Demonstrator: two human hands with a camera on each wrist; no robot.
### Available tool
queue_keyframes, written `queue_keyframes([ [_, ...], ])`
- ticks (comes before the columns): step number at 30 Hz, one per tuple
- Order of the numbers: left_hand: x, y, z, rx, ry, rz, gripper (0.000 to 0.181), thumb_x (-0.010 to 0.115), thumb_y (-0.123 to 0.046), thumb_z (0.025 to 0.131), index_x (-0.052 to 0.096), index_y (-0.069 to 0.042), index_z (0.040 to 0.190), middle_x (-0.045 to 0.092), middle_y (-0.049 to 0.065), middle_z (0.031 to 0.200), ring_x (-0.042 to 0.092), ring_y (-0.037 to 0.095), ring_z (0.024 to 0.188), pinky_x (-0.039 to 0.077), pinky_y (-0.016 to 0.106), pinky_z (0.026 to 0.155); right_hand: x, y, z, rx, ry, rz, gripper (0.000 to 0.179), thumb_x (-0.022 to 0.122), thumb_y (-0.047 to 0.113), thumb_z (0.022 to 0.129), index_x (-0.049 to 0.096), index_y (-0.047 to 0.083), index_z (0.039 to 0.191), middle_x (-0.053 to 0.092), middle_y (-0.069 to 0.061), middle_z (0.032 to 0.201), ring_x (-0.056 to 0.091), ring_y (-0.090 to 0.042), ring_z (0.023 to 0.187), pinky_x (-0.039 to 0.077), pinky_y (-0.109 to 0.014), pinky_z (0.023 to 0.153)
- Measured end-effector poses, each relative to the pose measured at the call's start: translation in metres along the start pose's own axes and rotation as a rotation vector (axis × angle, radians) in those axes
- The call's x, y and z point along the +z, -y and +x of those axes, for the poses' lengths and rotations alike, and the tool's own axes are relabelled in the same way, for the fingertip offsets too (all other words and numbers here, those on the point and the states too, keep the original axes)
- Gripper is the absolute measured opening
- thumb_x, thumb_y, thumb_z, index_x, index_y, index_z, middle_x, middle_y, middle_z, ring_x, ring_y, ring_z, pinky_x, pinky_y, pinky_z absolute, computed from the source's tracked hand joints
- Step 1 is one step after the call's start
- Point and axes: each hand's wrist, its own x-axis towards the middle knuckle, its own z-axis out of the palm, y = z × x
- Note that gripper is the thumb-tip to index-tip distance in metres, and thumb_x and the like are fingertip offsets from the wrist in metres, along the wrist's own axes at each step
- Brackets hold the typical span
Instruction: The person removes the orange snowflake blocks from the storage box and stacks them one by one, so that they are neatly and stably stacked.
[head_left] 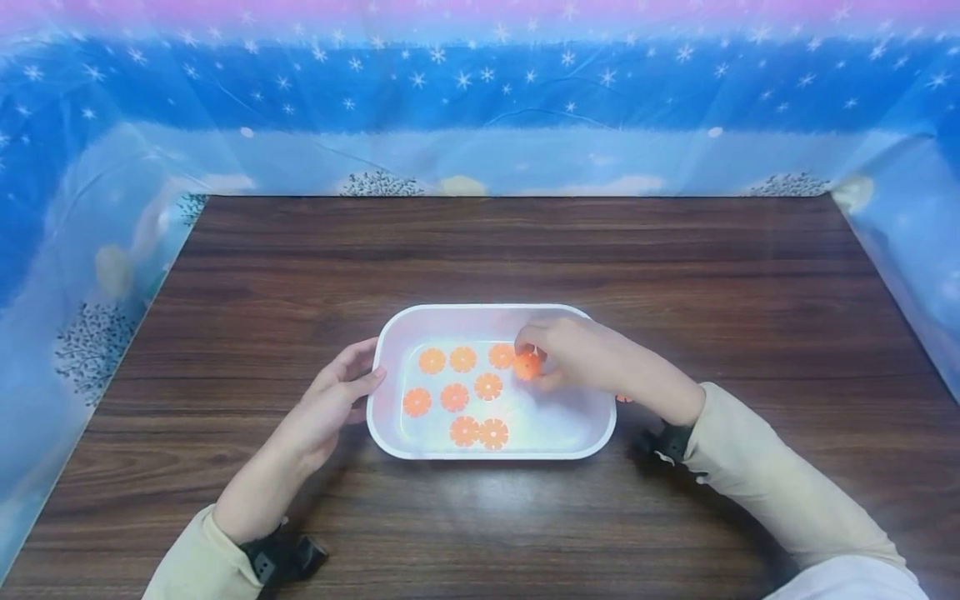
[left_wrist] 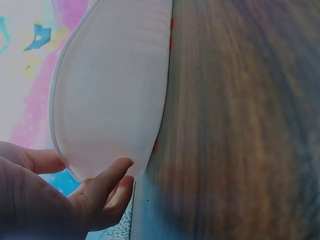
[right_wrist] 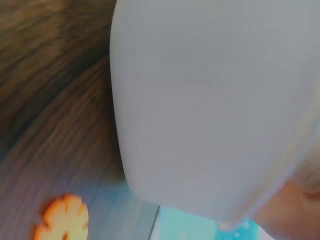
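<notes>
A white plastic tub (head_left: 491,459) stands on the table. On its floor lie several flat orange flower-shaped discs (head_left: 454,397), notched around the edge. At the tub's left end my left hand (head_left: 318,417) grips the rim, thumb on top and fingers against the outer wall; in the left wrist view these fingers (left_wrist: 112,185) rest on the white wall. My right hand (head_left: 581,354) reaches over the right side into the tub and pinches an orange disc (head_left: 527,366), tilted, near the back row. In the right wrist view the tub's wall (right_wrist: 200,100) hides most of this hand.
Just outside the tub's right end, partly hidden under my right forearm, another orange disc (head_left: 624,398) lies on the table; the right wrist view shows this disc (right_wrist: 64,220) too. Dark wood tabletop (head_left: 480,250) surrounds the tub. A blue snowflake-patterned cloth (head_left: 480,92) hangs behind the table.
</notes>
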Motion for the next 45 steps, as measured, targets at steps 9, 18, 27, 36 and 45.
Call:
queue_keyframes([
  [9, -0.001, 0.000, 0.000, 0.009, 0.018, 0.006, 0.056, 0.044, -0.021, 0.099, 0.019, -0.011, 0.148, 0.020, 0.016, 0.150, 0.030, 0.035, 0.132, 0.031, 0.049, 0.100, -0.019, -0.007, -0.037, 0.123, -0.041, 0.120, 0.038, 0.079, 0.017, 0.074, 0.063, 0.014, 0.108, 0.058, 0.007, 0.100, 0.056, -0.014, 0.083, 0.047, -0.028, 0.071],
  [18, 0.000, -0.001, 0.002, -0.009, 0.019, 0.017, 0.057, 0.045, -0.022, 0.099, 0.019, -0.012, 0.148, 0.021, 0.016, 0.150, 0.029, 0.034, 0.132, 0.031, 0.048, 0.100, -0.027, -0.023, -0.061, 0.126, -0.126, 0.152, 0.038, 0.079, 0.010, 0.072, 0.063, 0.011, 0.107, 0.060, 0.005, 0.096, 0.055, -0.009, 0.082, 0.049, -0.028, 0.069],
  [27, 0.004, -0.001, 0.004, -0.012, 0.002, 0.004, 0.055, 0.044, -0.022, 0.099, 0.021, -0.013, 0.148, 0.022, 0.015, 0.149, 0.037, 0.031, 0.125, 0.040, 0.037, 0.090, -0.029, -0.032, -0.077, 0.123, -0.172, 0.166, 0.043, 0.080, 0.012, 0.071, 0.061, 0.009, 0.110, 0.062, 0.003, 0.098, 0.058, -0.012, 0.086, 0.050, -0.035, 0.071],
  [36, 0.005, -0.001, 0.002, 0.012, -0.010, -0.022, 0.052, 0.044, -0.022, 0.099, 0.024, -0.015, 0.147, 0.025, 0.013, 0.147, 0.039, 0.028, 0.122, 0.041, 0.036, 0.088, -0.027, -0.037, -0.086, 0.108, -0.204, 0.193, 0.047, 0.082, 0.013, 0.070, 0.061, 0.009, 0.112, 0.062, 0.002, 0.099, 0.057, -0.008, 0.085, 0.051, -0.033, 0.068],
  [45, 0.005, 0.001, 0.002, 0.011, -0.009, -0.030, 0.052, 0.044, -0.021, 0.099, 0.024, -0.014, 0.147, 0.025, 0.013, 0.147, 0.040, 0.028, 0.122, 0.040, 0.038, 0.089, -0.019, -0.047, -0.102, 0.087, -0.278, 0.161, 0.040, 0.078, 0.007, 0.071, 0.062, 0.013, 0.107, 0.062, 0.006, 0.099, 0.058, -0.007, 0.084, 0.051, -0.030, 0.065],
])
